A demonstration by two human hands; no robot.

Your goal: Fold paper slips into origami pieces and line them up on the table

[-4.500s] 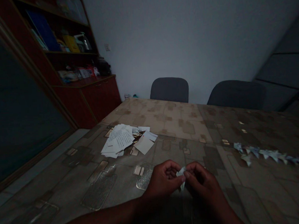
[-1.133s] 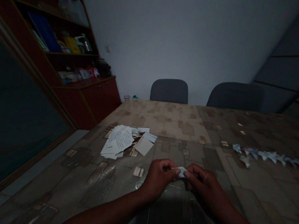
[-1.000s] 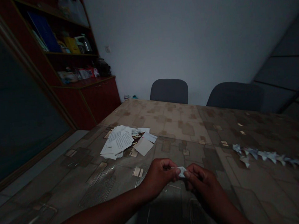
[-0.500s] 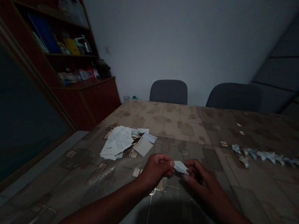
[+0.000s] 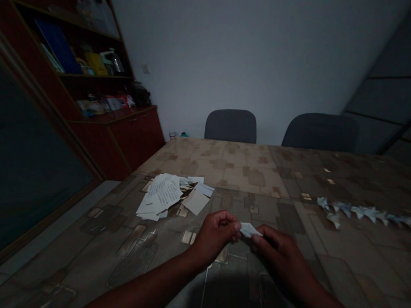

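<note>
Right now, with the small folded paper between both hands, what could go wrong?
The folded paper is pinched at its ends by the left hand and right hand; an uneven pull might tear it.
The scene looks dim, so its creases may be hard to line up.
The loose sheets overlap untidily beyond the left hand; a brush could scatter them.

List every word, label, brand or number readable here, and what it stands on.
No text is readable.
Printed paper sheets: rows of print, too small and blurred.
Held folded paper: any marks too small to read.
Row of folded paper pieces: likewise.
Packages on the cabinet: too dark and blurred.
</note>
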